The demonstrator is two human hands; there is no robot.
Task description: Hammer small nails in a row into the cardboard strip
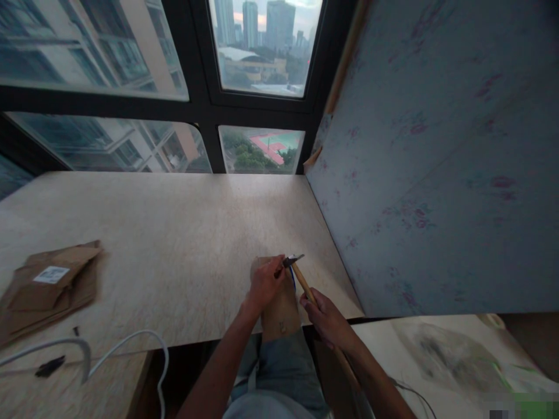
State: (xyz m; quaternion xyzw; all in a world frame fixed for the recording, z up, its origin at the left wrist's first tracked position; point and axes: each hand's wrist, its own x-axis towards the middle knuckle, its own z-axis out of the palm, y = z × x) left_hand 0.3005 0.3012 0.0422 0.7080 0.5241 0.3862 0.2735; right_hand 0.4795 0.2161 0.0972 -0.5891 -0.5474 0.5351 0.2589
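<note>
My right hand (324, 314) is wrapped round the wooden handle of a hammer (304, 281), whose metal head lies up by my left fingertips. My left hand (265, 284) is pinched closed beside the hammer head; a small dark thing shows at its fingertips, too small to name. Under my left hand lies a flat brown piece (280, 317), like cardboard or kraft paper, its near end reaching past the counter's front edge. A narrow blue strip (293, 280) shows at its right side, partly hidden by the hammer.
The pale counter (174, 233) runs to a dark-framed window (205, 110). On the left lie folded brown paper packages (55, 285), a white cable (146, 333) and a small black piece (50, 366). A flowered panel (428, 163) stands at the right, above a plastic-covered surface (445, 355).
</note>
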